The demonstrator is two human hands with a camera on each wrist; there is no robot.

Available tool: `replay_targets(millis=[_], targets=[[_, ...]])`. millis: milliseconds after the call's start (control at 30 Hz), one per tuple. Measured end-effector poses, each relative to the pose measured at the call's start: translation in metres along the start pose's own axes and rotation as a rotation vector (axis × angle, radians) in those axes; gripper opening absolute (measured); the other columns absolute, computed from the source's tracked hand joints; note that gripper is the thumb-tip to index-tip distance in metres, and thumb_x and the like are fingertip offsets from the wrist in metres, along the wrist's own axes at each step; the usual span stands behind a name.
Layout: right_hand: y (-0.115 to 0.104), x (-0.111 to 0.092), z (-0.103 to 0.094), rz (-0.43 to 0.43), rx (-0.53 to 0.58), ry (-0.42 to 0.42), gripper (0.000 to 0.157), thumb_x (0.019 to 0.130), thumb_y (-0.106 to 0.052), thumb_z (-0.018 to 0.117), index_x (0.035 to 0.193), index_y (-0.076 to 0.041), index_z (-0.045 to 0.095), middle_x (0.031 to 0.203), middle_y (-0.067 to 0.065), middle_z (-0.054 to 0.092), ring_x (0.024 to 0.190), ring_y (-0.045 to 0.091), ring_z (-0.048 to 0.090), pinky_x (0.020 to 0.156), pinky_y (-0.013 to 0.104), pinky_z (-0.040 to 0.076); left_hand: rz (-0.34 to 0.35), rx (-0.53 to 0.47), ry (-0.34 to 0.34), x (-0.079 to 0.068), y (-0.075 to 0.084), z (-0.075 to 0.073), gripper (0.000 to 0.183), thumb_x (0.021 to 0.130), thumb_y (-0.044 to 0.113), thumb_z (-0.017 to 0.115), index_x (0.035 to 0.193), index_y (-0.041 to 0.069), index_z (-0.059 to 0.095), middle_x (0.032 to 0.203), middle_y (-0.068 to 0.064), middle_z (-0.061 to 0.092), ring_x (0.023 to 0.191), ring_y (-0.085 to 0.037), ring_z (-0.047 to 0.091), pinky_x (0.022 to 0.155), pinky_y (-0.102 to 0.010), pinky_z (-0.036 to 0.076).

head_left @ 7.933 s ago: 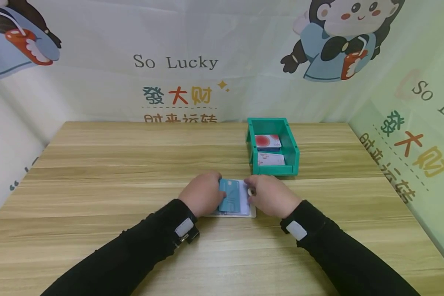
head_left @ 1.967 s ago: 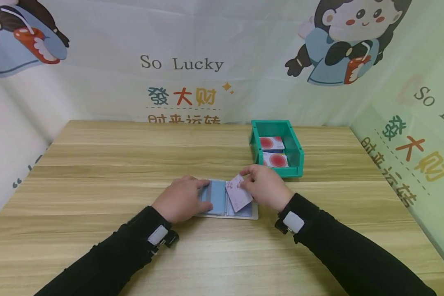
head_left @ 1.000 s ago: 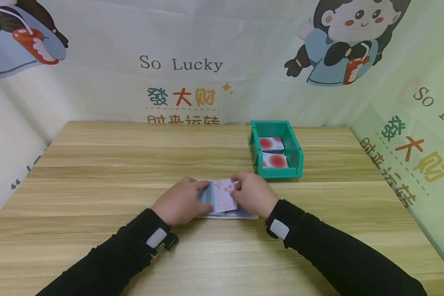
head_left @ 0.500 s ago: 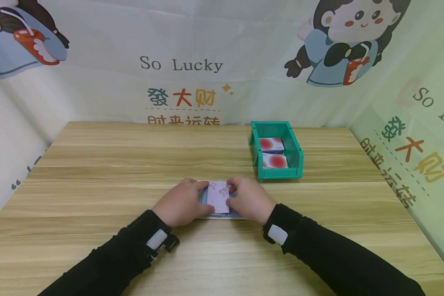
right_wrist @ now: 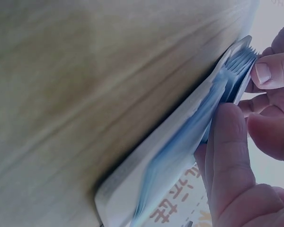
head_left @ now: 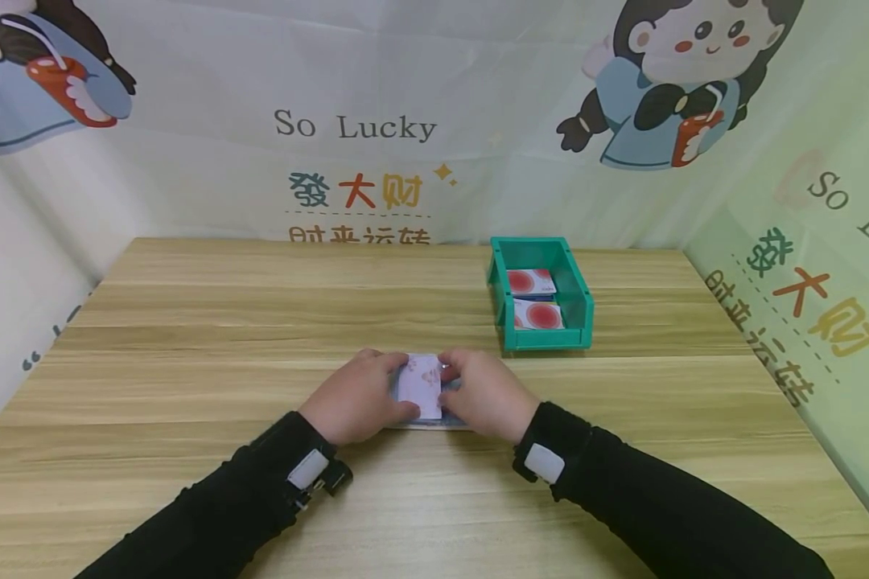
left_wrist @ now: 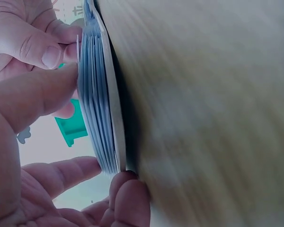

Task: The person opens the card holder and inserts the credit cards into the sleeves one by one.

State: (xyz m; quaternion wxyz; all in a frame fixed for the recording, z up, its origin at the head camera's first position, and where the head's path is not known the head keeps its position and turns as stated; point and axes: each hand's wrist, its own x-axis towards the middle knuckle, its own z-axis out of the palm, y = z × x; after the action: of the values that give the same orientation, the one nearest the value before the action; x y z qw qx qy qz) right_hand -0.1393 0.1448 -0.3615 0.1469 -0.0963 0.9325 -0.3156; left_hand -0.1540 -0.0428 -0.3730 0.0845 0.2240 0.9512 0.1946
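A card holder with clear blue-tinted sleeves lies spread on the table, its pale cover [right_wrist: 119,193] underneath. Across its left side lies a pale pink card [head_left: 421,388] with a small floral print. My left hand [head_left: 356,396] grips the holder's left side, thumb at the near edge and index finger at the far edge. The left wrist view shows the stacked sleeves [left_wrist: 95,104] between these fingers. My right hand [head_left: 488,394] holds the card's right edge with thumb and fingers, and its fingertips overlap the right-hand sleeves.
Behind the hands, slightly to the right, stands a green open-front bin [head_left: 550,338] with two groups of red-and-white cards [head_left: 538,314] in it. The wooden table [head_left: 261,297] ends at a printed cloth backdrop [head_left: 362,64].
The right hand has brought the pink card from tilted over the right page leftward, and it now lies straight over the left side. Earlier, a blue card lay on the holder. The left hand has barely moved lately.
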Motion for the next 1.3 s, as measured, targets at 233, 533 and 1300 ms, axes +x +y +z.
replay_targets(millis=[233,533,1300], targets=[[0.000,-0.004,0.002,-0.038,0.001,-0.017,0.049,0.088,-0.015,0.065,0.133,-0.004,0.049,0.120,0.005,0.061,0.101,0.013,0.055,0.090,0.036,0.046,-0.012,-0.054,-0.003,0.002,-0.001,0.001,0.071,0.077,0.039,0.075,0.131,0.001,0.051,0.123,-0.018,0.054,0.103,-0.021,0.048,0.089,-0.041,0.043],[0.001,-0.008,0.002,-0.110,-0.027,-0.062,0.051,0.090,-0.014,0.062,0.136,-0.002,0.045,0.127,0.005,0.057,0.087,0.008,0.054,0.081,0.030,0.049,-0.061,-0.315,0.030,0.010,-0.009,0.003,0.054,0.078,0.025,0.073,0.127,0.011,0.055,0.124,-0.012,0.055,0.100,-0.022,0.048,0.091,-0.044,0.041],[0.033,-0.008,-0.015,-0.071,-0.323,0.088,0.022,0.087,-0.018,0.067,0.105,-0.006,0.067,0.089,0.003,0.063,0.071,0.015,0.053,0.071,0.031,0.051,-0.062,-0.244,0.035,0.004,0.014,-0.010,0.061,0.076,0.017,0.064,0.135,0.010,0.049,0.125,-0.020,0.044,0.090,-0.027,0.048,0.067,-0.034,0.048]])
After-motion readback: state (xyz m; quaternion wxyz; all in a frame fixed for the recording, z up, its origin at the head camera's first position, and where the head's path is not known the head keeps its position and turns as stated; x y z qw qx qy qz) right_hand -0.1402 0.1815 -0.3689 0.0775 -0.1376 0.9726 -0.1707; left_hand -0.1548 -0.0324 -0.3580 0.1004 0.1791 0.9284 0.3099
